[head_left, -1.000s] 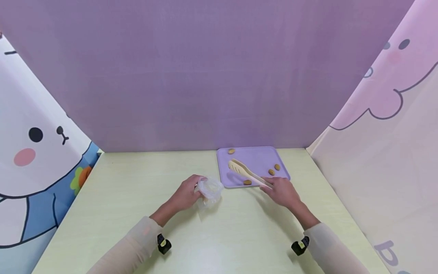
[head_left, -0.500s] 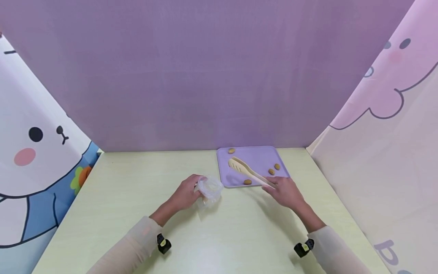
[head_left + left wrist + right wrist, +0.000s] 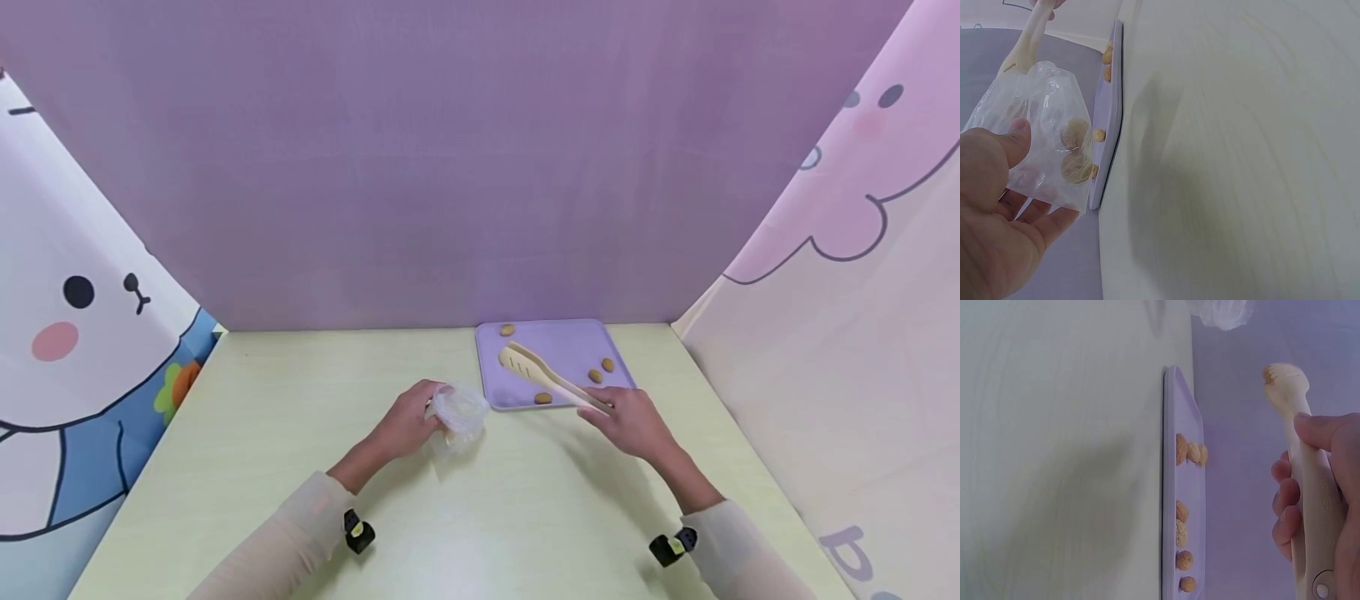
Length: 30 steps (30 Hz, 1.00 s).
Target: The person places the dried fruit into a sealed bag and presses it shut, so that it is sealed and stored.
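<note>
My left hand (image 3: 408, 421) holds a clear plastic bag (image 3: 461, 414), thumb on the near side and fingers behind. Through the film in the left wrist view, two walnuts (image 3: 1075, 165) show low in the bag. My right hand (image 3: 628, 423) grips cream plastic tongs (image 3: 551, 382), whose slotted head is above the purple tray (image 3: 555, 333). In the right wrist view, a bit of brown nut (image 3: 1268, 375) shows between the tong tips. Several walnuts (image 3: 595, 376) lie on the tray.
The tray sits at the back edge of the pale wooden table (image 3: 480, 517), against a purple backdrop (image 3: 450, 167). Printed cartoon cloths (image 3: 97, 350) hang at both sides. A small black camera is strapped to each wrist.
My right hand has shifted slightly to the right with the tongs, whose head stays above the tray. My left hand and the bag have hardly moved.
</note>
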Available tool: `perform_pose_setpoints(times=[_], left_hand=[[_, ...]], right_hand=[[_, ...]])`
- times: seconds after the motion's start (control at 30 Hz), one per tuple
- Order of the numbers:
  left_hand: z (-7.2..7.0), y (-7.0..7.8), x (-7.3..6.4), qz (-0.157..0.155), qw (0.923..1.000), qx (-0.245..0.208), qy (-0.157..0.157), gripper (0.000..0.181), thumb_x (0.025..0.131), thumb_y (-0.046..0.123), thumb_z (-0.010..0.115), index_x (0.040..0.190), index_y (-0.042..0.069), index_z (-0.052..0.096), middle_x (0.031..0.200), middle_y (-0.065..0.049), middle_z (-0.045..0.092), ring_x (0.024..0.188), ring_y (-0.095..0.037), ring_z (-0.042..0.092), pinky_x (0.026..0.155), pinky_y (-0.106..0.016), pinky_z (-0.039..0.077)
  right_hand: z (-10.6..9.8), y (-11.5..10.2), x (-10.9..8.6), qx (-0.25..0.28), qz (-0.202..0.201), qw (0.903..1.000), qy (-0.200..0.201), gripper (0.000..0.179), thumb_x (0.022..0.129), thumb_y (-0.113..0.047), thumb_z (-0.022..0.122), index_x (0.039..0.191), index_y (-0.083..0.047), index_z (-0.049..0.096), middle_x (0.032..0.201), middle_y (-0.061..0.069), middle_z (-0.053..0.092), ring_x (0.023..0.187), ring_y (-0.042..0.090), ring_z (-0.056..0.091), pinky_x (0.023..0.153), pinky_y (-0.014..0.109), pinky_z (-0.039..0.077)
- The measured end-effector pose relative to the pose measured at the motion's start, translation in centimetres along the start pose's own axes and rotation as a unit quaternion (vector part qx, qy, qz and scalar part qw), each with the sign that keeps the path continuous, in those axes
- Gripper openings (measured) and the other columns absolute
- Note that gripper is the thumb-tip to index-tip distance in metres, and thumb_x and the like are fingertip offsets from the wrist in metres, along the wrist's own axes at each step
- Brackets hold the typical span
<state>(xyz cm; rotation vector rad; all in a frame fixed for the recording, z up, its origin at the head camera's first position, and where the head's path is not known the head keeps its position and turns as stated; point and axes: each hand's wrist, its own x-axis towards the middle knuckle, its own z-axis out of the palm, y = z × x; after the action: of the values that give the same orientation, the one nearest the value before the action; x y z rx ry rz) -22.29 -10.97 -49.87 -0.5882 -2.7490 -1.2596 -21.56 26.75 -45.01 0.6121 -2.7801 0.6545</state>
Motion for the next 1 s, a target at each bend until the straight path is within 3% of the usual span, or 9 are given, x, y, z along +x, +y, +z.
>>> perform_pose_setpoints(times=[0.33,0.7,1.0], left_hand=[[-0.16,0.19,0.05,0.001,1.0000,-0.002,-0.003,0.045,0.088,0.000,0.072,0.132,0.003,0.060,0.132,-0.014,0.063,0.124,-0.031,0.061,0.102,-0.048,0.055],[-0.35,0.18,0.18,0.001,1.0000,-0.002,0.002,0.043,0.088,0.001,0.073,0.130,0.003,0.061,0.128,-0.014,0.064,0.122,-0.030,0.062,0.102,-0.047,0.055],[-0.35,0.25,0.17,-0.004,0.9999,-0.011,-0.003,0.042,0.090,0.001,0.071,0.131,0.003,0.061,0.130,-0.014,0.063,0.124,-0.031,0.061,0.103,-0.048,0.054]], right_hand=[[-0.39,0.13,-0.45,0.020,-0.017,0.9996,-0.002,0.039,0.087,-0.023,0.078,0.121,-0.004,0.074,0.096,0.011,0.078,0.060,0.004,0.045,0.052,0.020,0.038],[-0.54,0.30,-0.65,0.038,-0.072,0.9966,0.008,0.032,0.083,-0.016,0.081,0.112,-0.003,0.078,0.091,0.007,0.077,0.066,0.002,0.049,0.055,0.019,0.043],[-0.27,-0.10,-0.60,0.068,-0.085,0.9938,-0.025,0.033,0.084,-0.017,0.081,0.114,-0.003,0.077,0.090,0.004,0.077,0.068,0.001,0.051,0.056,0.019,0.044]])
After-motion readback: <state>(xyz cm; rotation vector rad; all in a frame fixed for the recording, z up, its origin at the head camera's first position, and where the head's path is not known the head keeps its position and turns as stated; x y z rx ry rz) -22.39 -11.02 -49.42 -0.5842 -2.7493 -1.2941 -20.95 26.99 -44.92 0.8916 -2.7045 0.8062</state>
